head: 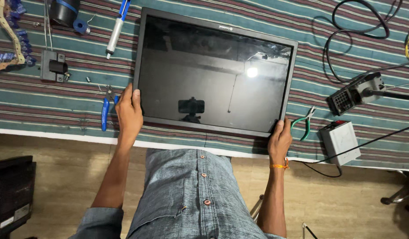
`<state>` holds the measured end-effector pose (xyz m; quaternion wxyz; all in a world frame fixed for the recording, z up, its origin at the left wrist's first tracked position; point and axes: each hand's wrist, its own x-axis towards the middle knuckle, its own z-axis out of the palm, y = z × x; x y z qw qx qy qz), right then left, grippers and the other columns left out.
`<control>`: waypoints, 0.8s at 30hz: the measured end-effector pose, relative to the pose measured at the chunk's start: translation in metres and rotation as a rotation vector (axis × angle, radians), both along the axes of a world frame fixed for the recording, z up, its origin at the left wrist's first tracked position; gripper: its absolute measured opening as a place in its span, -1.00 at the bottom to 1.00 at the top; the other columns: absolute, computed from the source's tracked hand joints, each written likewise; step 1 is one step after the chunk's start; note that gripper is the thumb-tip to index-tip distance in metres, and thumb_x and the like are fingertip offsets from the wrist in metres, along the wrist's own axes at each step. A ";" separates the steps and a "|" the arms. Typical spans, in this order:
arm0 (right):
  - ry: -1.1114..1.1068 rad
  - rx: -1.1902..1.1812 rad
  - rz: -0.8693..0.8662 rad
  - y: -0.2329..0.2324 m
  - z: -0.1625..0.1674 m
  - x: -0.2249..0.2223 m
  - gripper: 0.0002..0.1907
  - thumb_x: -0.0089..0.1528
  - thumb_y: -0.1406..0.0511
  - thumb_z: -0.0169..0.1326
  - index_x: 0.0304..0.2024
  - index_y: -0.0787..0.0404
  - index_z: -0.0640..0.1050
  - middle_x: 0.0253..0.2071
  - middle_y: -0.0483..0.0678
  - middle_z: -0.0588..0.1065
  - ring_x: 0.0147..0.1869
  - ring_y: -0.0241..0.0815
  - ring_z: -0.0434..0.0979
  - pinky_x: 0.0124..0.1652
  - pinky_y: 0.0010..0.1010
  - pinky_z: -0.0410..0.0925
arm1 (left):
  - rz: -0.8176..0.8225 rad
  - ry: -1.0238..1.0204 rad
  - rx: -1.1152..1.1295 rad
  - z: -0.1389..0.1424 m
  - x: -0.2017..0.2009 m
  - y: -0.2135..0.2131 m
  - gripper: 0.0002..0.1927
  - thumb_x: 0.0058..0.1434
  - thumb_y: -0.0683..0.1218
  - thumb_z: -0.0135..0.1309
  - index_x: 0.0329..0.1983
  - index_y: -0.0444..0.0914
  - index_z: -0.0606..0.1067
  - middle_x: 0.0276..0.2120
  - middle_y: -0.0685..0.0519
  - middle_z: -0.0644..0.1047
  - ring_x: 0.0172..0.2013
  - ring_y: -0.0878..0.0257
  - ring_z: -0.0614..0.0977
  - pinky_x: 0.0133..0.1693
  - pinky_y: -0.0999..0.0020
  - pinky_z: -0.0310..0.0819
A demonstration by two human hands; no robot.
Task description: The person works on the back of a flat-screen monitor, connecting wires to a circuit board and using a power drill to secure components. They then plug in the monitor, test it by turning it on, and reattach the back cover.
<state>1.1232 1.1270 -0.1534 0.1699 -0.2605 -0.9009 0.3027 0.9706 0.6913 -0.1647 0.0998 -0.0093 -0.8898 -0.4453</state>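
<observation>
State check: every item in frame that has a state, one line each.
Monitor: screen dark, face up, flat on the striped cloth.
Left hand: gripping the monitor's near-left corner.
Right hand: gripping its near-right corner.
Blue pliers: lying flat, unheld.
Green pliers: lying flat, handles apart.
Black cable: loosely looped.

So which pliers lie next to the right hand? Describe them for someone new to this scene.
Start at the black monitor on the striped cloth. By its near right corner, beside the right hand, lie the green-handled pliers. The other pliers, near the left hand, have blue handles.
</observation>
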 end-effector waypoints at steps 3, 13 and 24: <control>-0.096 -0.386 -0.091 0.014 -0.003 0.001 -0.49 0.43 0.05 -0.23 0.13 0.33 0.44 -0.46 0.02 0.33 -0.49 -0.11 0.30 -0.48 -0.18 0.24 | 0.017 -0.140 0.030 -0.005 -0.006 -0.008 -0.52 0.55 0.06 -0.24 0.14 -0.45 0.47 -0.13 -0.36 0.57 -0.07 -0.27 0.60 -0.04 -0.04 0.44; -0.138 -0.091 -0.127 0.058 -0.042 -0.027 -0.25 0.51 -0.04 -0.23 -0.51 0.48 0.34 -0.61 0.24 0.25 -0.48 0.04 0.12 -0.39 -0.02 0.13 | 0.041 -0.240 -0.077 -0.033 -0.027 -0.015 -0.34 0.60 0.15 -0.38 -0.17 -0.49 0.52 -0.26 -0.42 0.55 -0.18 -0.39 0.56 -0.15 -0.14 0.37; -0.203 -0.072 -0.017 0.058 -0.006 -0.049 -0.30 0.48 -0.05 -0.24 -0.42 0.43 0.44 -0.53 0.23 0.36 -0.46 0.03 0.25 -0.34 -0.03 0.21 | -0.035 -0.254 -0.140 0.014 -0.045 -0.006 -0.39 0.61 0.15 -0.33 -0.21 -0.45 0.51 -0.30 -0.40 0.54 -0.23 -0.38 0.56 -0.16 -0.16 0.37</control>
